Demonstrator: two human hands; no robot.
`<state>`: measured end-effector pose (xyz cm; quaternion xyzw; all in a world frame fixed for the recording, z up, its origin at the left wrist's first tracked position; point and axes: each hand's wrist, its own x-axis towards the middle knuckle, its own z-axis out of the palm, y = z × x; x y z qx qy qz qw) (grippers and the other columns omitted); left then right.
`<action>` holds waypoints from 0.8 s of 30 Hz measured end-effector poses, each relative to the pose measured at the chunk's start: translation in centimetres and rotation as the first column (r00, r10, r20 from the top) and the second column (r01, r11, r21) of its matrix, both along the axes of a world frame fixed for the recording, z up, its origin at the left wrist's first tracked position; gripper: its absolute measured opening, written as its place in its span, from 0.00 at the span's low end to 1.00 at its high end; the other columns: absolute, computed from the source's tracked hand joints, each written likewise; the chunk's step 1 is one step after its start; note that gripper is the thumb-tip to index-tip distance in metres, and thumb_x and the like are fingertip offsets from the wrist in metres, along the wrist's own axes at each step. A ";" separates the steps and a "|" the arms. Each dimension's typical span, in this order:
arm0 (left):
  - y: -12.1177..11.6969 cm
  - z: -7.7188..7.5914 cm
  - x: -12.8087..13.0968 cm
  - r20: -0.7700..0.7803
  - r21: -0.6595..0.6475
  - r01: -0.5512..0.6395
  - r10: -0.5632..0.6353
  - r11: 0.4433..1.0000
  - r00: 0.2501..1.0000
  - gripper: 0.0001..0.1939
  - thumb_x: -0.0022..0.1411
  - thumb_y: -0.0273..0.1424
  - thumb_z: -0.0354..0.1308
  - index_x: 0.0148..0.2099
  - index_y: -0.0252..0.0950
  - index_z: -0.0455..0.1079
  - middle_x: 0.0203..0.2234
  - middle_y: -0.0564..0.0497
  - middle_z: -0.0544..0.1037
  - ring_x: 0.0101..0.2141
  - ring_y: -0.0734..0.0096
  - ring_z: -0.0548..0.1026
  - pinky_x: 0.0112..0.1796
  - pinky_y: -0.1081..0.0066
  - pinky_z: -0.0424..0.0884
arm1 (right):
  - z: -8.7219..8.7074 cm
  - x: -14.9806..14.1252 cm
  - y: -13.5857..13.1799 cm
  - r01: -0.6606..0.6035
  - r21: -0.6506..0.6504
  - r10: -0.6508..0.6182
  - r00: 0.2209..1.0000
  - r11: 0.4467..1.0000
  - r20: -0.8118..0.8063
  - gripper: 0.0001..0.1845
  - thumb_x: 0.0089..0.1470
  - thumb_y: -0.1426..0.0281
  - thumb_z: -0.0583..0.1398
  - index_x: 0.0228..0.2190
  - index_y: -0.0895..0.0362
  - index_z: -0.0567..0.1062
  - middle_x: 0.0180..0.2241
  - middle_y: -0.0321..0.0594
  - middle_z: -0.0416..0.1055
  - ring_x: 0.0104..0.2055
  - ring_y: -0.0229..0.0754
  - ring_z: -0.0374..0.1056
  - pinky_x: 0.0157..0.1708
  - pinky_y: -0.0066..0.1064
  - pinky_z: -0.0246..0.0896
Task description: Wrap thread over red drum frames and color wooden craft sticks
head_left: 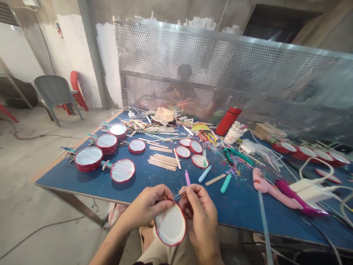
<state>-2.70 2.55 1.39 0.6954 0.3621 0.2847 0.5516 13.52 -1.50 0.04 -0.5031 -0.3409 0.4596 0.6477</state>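
Disc in hand: While it hangs over the lap, the red-rimmed disc shows no stick handle and looks only partway made.
Left hand: palm inward, its fingers clamped on the upper rim.
Right hand: raised and curled beside the rim, fingers pinched on a thin strand; its palm's contents I cannot tell.
Table: loose discs lie flat, seemingly unworked, near craft sticks; at left, stick-handled drums look further along.
Behind: a perforated metal screen.
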 end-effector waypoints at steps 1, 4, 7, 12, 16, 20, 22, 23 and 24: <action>0.1 0.2 0.1 -0.030 0.021 0.009 -0.008 1.000 1.000 0.08 0.63 0.35 0.57 0.37 0.34 0.70 0.23 0.57 0.69 0.24 0.75 0.64 0.26 0.77 0.58 | 0.1 0.0 0.1 0.038 0.019 -0.037 0.998 0.999 -0.050 0.16 0.54 0.56 0.65 0.30 0.54 0.69 0.24 0.30 0.69 0.19 0.31 0.59 0.18 0.22 0.55; 0.1 0.6 0.4 -0.102 0.075 -0.021 0.028 0.997 0.994 0.05 0.62 0.31 0.55 0.37 0.35 0.70 0.24 0.57 0.71 0.26 0.75 0.65 0.27 0.77 0.58 | 0.0 0.4 -0.1 0.171 0.124 -0.176 0.984 0.977 0.031 0.15 0.57 0.59 0.63 0.28 0.54 0.67 0.20 0.26 0.62 0.17 0.29 0.53 0.17 0.20 0.49; 0.0 0.6 0.8 -0.102 0.088 -0.101 0.110 0.991 0.989 0.05 0.62 0.31 0.55 0.37 0.36 0.69 0.23 0.58 0.70 0.25 0.75 0.64 0.26 0.77 0.57 | -1.2 1.0 -1.2 0.207 0.304 -0.309 0.888 0.930 0.341 0.12 0.62 0.61 0.60 0.30 0.54 0.71 0.21 0.29 0.65 0.20 0.32 0.60 0.20 0.22 0.56; -0.3 0.1 1.5 -0.069 0.091 -0.243 0.250 0.966 0.966 0.06 0.62 0.34 0.54 0.35 0.37 0.68 0.19 0.59 0.67 0.23 0.75 0.63 0.25 0.76 0.56 | -3.6 1.0 -3.7 0.073 0.497 -0.418 0.653 0.864 0.631 0.08 0.65 0.67 0.56 0.35 0.54 0.75 0.27 0.38 0.74 0.28 0.38 0.72 0.31 0.27 0.67; -0.5 -0.3 2.0 -0.051 0.121 -0.359 0.367 0.925 0.929 0.07 0.62 0.34 0.55 0.35 0.37 0.68 0.19 0.58 0.69 0.23 0.73 0.65 0.26 0.75 0.59 | -4.2 0.4 -5.0 -0.023 0.497 -0.380 0.616 0.867 0.691 0.08 0.67 0.69 0.54 0.39 0.52 0.74 0.27 0.37 0.75 0.28 0.39 0.73 0.31 0.28 0.67; -0.8 -0.3 2.2 -0.059 0.152 -0.381 0.393 0.912 0.918 0.05 0.61 0.33 0.56 0.33 0.38 0.68 0.20 0.58 0.71 0.23 0.73 0.67 0.26 0.75 0.60 | -4.0 -0.1 -5.3 -0.102 0.498 -0.391 0.495 0.861 0.776 0.08 0.66 0.70 0.55 0.38 0.51 0.74 0.26 0.38 0.75 0.26 0.40 0.73 0.28 0.28 0.65; -0.9 -0.2 2.2 -0.065 0.173 -0.376 0.392 0.910 0.918 0.05 0.60 0.32 0.56 0.32 0.38 0.68 0.20 0.58 0.72 0.23 0.73 0.68 0.26 0.75 0.60 | -3.7 -0.3 -5.1 -0.175 0.486 -0.385 0.411 0.856 0.826 0.10 0.66 0.69 0.54 0.36 0.51 0.75 0.22 0.36 0.73 0.22 0.40 0.71 0.25 0.28 0.62; -1.0 -0.2 2.1 -0.069 0.183 -0.371 0.388 0.911 0.919 0.05 0.60 0.32 0.56 0.32 0.39 0.68 0.20 0.58 0.72 0.23 0.73 0.68 0.26 0.75 0.60 | -3.4 -0.4 -5.0 -0.211 0.468 -0.367 0.387 0.858 0.846 0.11 0.67 0.69 0.53 0.35 0.51 0.75 0.21 0.35 0.72 0.21 0.39 0.70 0.24 0.28 0.60; -1.1 -0.1 2.1 -0.074 0.191 -0.363 0.382 0.912 0.921 0.04 0.60 0.32 0.55 0.32 0.39 0.67 0.20 0.58 0.72 0.23 0.73 0.68 0.26 0.75 0.60 | -3.2 -0.5 -4.8 -0.236 0.444 -0.338 0.383 0.864 0.860 0.13 0.67 0.68 0.52 0.33 0.51 0.75 0.20 0.34 0.71 0.20 0.38 0.70 0.23 0.27 0.59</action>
